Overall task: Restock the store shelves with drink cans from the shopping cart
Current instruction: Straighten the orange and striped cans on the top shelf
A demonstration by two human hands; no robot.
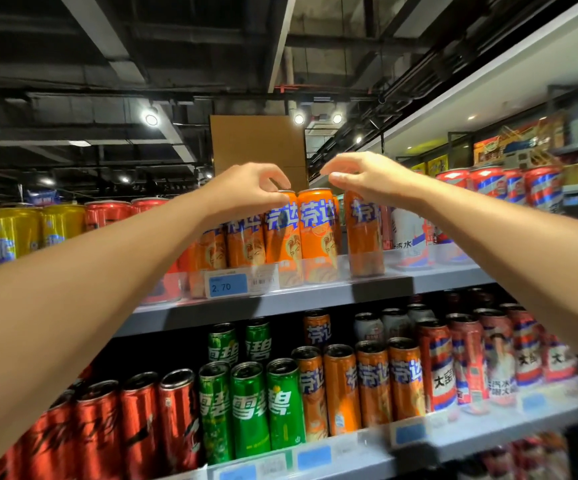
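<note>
Head view of two tiers of drink shelving, read from nine o'clock across to three o'clock. On the top shelf (315, 299), yellow cans (14, 237) stand at nine o'clock, their blue lettering too blurred to read; red cans (107, 214) follow just beside them. Near the centre stands a row of orange cans, each printed with blue-and-white characters "芬达". The left hand (246, 192) reaches in from eight o'clock, its fingers curled and pinching the top rim of one orange can (282, 233). Touching that can on its three-o'clock side is a second orange can (318, 233), free of either hand. The right hand (367, 176) reaches in from four o'clock, fingers bent downward over the top of a third orange can (363, 233); whether they actually grip it cannot be told. Below the row, a blue price tag (228, 285) on the shelf edge reads "2.70". A white can (410, 237) marked "汽水" and red, white and blue striped cans (488, 183) stand toward two o'clock. A brown cardboard box (258, 143) rises behind the row at twelve o'clock.

On the lower shelf (453, 441), dark red cans (107, 431) stand at seven o'clock, then green cans (249, 407) labelled "雪碧", more orange "芬达" cans (374, 379), and red cans (439, 372) marked "大窑" at four o'clock.
</note>
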